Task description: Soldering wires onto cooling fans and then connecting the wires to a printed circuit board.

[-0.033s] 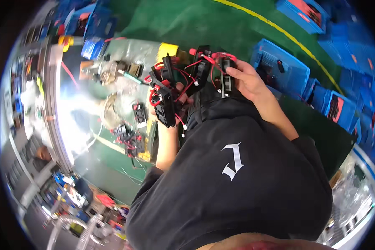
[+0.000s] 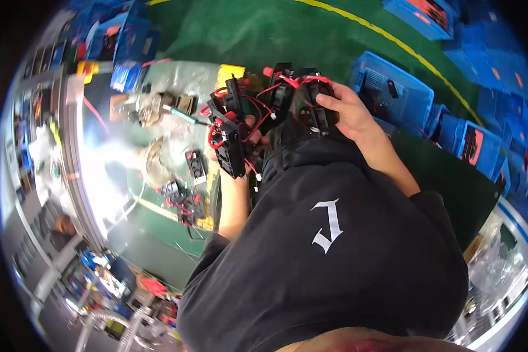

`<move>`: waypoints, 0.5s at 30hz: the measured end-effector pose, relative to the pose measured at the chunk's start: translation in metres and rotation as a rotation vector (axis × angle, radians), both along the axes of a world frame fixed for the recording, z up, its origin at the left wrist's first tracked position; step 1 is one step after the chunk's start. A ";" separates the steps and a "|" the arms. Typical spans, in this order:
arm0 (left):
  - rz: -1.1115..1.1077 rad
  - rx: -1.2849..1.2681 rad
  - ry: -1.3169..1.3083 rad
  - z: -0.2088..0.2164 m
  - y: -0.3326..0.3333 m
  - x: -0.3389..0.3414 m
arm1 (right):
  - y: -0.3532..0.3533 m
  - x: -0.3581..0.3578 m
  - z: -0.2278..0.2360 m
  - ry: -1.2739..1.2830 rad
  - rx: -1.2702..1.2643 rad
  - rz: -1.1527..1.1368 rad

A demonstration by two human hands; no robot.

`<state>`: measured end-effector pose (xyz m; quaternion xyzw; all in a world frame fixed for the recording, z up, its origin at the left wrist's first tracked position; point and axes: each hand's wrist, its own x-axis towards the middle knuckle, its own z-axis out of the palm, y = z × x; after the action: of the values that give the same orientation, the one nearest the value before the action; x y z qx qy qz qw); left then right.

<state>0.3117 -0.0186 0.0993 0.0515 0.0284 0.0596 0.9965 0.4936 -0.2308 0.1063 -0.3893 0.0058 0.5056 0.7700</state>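
My left hand (image 2: 251,130) grips a stack of small black cooling fans (image 2: 230,144) with red wires, held above the edge of the workbench. My right hand (image 2: 349,111) holds more black fans (image 2: 311,94), their red wires looping over the top. The two bunches sit close together in front of my chest, with tangled red leads and white plugs hanging between them. My black shirt with a white mark (image 2: 328,229) hides my lower arms and part of the fans.
A workbench with a green mat (image 2: 158,246) lies to my left, with loose black fans (image 2: 185,202), a clear plastic bag (image 2: 158,158) and a yellow item (image 2: 230,73). Blue crates (image 2: 393,88) stand on the green floor at right, past a yellow line (image 2: 393,41).
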 end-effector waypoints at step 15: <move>-0.210 0.218 0.208 -0.011 0.059 0.133 | 0.003 0.073 -0.005 0.046 0.122 -0.429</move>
<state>0.4442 0.0405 0.0885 0.1680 0.1191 -0.0477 0.9774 0.5662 -0.2276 0.1014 -0.3203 0.0754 0.3382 0.8817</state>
